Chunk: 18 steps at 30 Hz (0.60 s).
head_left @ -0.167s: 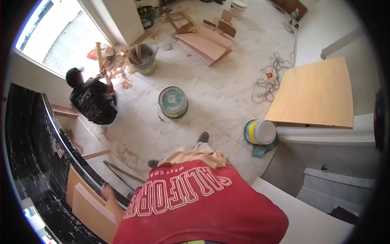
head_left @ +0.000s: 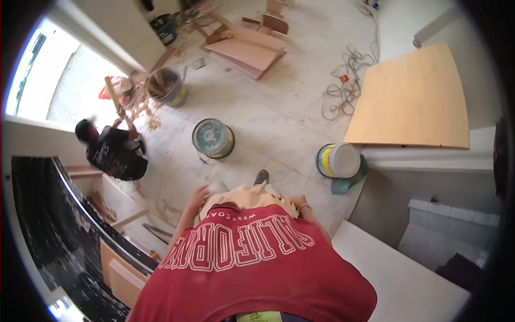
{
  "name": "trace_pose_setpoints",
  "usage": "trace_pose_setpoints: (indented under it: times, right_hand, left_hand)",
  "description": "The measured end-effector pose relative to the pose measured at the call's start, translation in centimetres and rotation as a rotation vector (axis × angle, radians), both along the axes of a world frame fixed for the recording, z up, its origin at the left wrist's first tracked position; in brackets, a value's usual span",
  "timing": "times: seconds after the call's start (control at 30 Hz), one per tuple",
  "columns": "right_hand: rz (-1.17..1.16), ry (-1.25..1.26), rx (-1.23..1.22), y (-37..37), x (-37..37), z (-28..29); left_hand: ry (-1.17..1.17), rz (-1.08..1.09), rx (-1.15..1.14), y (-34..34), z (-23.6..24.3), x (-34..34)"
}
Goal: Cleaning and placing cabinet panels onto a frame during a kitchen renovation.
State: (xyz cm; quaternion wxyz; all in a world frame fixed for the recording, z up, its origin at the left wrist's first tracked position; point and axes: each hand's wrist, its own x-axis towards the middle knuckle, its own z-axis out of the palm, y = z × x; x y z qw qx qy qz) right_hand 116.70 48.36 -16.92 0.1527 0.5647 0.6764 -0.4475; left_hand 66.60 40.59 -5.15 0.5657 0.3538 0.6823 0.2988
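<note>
A black desk [head_left: 43, 225] flecked with white runs down the left edge of the frame, with pale wooden panels [head_left: 120, 284] at its side in the lower left. Above, at mid-left, a co-worker [head_left: 118, 153] in a dark printed shirt crouches, gripping a yellowish wooden strip [head_left: 112, 94] that stands tilted toward the bright doorway. Curled shavings [head_left: 149, 115] lie just beside it, next to a bucket [head_left: 178, 97] filled with wood scraps.

Near the middle, the person's left hand [head_left: 199, 196] is beside the beige trousers [head_left: 249, 199], which sit at lower centre below the red shirt's hem; whether its fingers are spread or closed I cannot tell. Above it stands a green-lidded bucket [head_left: 213, 138], and at upper centre lies a stack of reddish boards [head_left: 244, 52]. One dark shoe [head_left: 262, 177] shows beyond the trousers.

The right hand [head_left: 299, 202], a band at its wrist, is at the other side of the trousers, its grip also too unclear to tell.

Farther right are a bucket [head_left: 347, 161] with a pale round end, a green cloth [head_left: 343, 187] touching it, a tangled cable [head_left: 333, 112] and, at upper right, a large yellowish board [head_left: 410, 102].
</note>
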Motion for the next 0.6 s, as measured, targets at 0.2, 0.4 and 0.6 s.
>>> trace_pose_setpoints:
  times: [0.2,0.4,0.6]
  right_hand:
    - [-1.373,0.311,-0.164,12.1,11.5,7.7]
    - [-1.666,0.311,-0.317,19.2,16.1,5.1]
    - [-0.042,-0.447,-0.086,23.0,20.4,-0.3]
  left_hand:
    - [-0.304,-0.258,0.146,28.9,17.4,19.6]
    - [0.498,-0.764,0.141,42.8,14.9,18.9]
    - [0.225,-0.873,0.024,60.2,9.9,21.9]
